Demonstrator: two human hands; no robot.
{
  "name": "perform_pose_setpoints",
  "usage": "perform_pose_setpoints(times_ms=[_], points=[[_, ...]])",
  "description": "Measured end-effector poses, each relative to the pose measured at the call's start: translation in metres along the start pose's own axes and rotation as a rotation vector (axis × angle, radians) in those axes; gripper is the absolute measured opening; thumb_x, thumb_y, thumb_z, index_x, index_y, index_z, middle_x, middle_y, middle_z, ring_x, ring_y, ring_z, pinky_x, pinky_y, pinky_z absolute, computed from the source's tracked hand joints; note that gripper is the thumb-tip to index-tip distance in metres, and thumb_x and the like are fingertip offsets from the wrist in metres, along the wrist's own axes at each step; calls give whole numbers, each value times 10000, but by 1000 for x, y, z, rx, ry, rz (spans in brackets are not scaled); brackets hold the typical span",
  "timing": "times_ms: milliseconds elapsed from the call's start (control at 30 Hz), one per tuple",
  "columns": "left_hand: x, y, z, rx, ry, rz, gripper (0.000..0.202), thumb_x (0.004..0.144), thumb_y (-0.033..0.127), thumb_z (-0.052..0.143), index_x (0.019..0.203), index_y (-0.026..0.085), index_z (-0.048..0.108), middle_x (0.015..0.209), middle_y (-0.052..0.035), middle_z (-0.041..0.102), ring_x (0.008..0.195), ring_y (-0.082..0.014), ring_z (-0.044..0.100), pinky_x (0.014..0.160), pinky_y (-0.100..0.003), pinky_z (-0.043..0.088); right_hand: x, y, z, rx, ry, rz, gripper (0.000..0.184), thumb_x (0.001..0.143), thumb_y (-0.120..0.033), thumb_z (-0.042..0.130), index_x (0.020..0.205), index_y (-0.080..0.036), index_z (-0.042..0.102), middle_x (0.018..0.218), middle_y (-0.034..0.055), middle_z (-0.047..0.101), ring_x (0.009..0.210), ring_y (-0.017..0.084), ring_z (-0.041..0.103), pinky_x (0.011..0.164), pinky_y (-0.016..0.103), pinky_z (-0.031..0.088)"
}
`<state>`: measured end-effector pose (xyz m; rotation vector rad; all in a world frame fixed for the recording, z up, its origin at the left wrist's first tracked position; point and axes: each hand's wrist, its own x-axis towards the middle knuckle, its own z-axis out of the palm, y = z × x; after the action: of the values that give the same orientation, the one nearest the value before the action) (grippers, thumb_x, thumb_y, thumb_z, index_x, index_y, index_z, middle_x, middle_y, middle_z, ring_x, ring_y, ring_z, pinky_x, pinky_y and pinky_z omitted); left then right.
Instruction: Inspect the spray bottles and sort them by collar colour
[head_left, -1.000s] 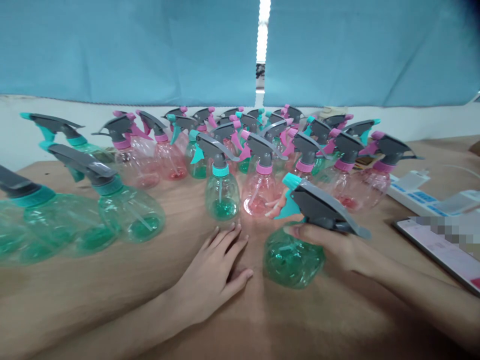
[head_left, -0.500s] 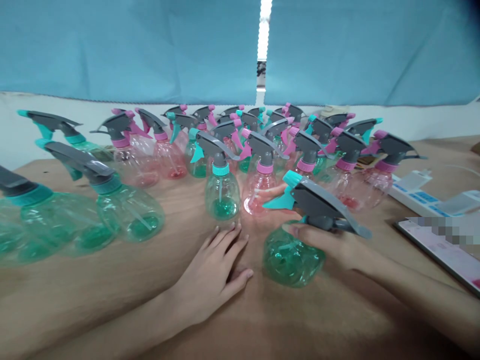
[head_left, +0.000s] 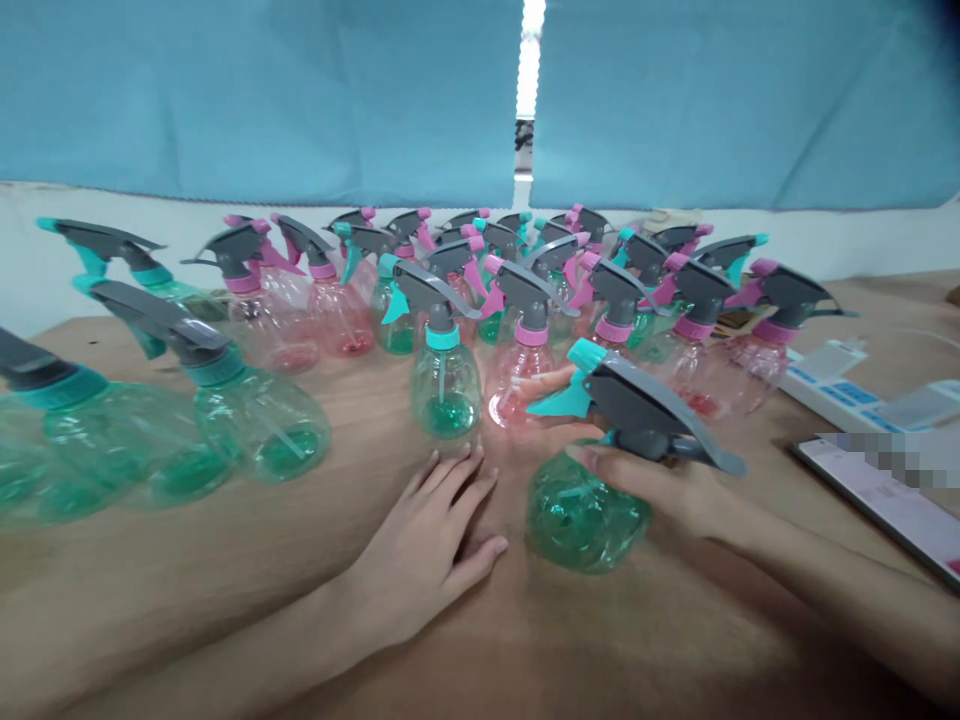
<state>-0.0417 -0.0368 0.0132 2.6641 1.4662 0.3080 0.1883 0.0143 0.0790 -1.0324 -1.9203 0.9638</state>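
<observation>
My right hand (head_left: 667,480) is closed around the neck of a green spray bottle (head_left: 589,510) with a grey head and turquoise nozzle and trigger. The bottle tilts, its nozzle pointing left; some of my fingers show behind the trigger. My left hand (head_left: 442,540) lies flat on the wooden table (head_left: 480,660), palm down, fingers stretched forward and holding nothing. Just beyond its fingertips stands another green spray bottle (head_left: 446,390) with a turquoise collar. Beside that one is a pink spray bottle (head_left: 531,370), partly hidden behind my right fingers.
Several pink and green spray bottles stand in rows at the back. More green bottles, such as this one (head_left: 262,425), stand at the left. A phone (head_left: 877,500) and a white power strip (head_left: 840,395) lie at the right. A blue curtain (head_left: 300,100) hangs behind.
</observation>
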Motion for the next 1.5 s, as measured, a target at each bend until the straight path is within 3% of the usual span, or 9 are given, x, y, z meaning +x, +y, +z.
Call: perform_pose_setpoints(times_ms=[233,500,700,900,1067,1233,1400,1500], points=[[-1,-1,1,1,9,8,536,953,430,508,1384,118,442,1460,-140,422,1345,-296,362,1083,-476,315,0,3,0,-17,-11,-1,165,790,-245,579,625,-239,569,515,-28,493,533,163,557,546,300,514],[-1,-1,1,-3,16,1,522,957,446,491,1377,139,444,1461,-129,423,1343,-291,367,1076,-475,325,1,4,1,17,-42,-8,175,805,-223,564,633,-251,545,468,-44,447,521,169,568,673,345,552],[0,-1,1,4,10,14,529,958,432,502,1381,120,444,1462,-138,420,1347,-289,358,1085,-481,308,1,5,2,50,-52,11,128,798,-239,569,671,-251,569,493,-31,467,628,204,624,689,356,560],[0,0,1,-3,8,12,533,958,435,498,1386,123,439,1461,-138,421,1344,-290,362,1078,-483,319,1,6,3,78,-34,62,88,760,-273,580,691,-253,529,522,-42,427,608,191,582,730,392,550],[1,0,0,-5,10,9,537,950,429,508,1379,111,447,1452,-145,431,1336,-299,372,1075,-486,325,2,4,2,96,-34,32,87,749,-238,576,672,-247,537,535,-44,429,544,156,524,677,353,534],[1,0,1,-8,16,7,530,949,423,508,1374,111,452,1449,-147,435,1334,-302,376,1070,-492,333,5,1,3,134,-63,5,70,748,-203,550,690,-240,562,552,-37,477,493,129,471,495,270,457],[0,0,0,-17,12,2,521,955,431,495,1378,130,449,1458,-143,425,1340,-303,370,1078,-490,321,5,-3,2,119,-78,18,112,752,-202,541,821,-246,617,635,-19,574,592,154,565,580,288,517],[0,0,-1,-18,6,-1,521,957,431,494,1376,125,450,1463,-148,417,1344,-305,363,1078,-492,318,3,-3,0,42,-80,23,100,755,-200,531,687,-244,591,592,-16,558,605,168,589,589,295,532]])
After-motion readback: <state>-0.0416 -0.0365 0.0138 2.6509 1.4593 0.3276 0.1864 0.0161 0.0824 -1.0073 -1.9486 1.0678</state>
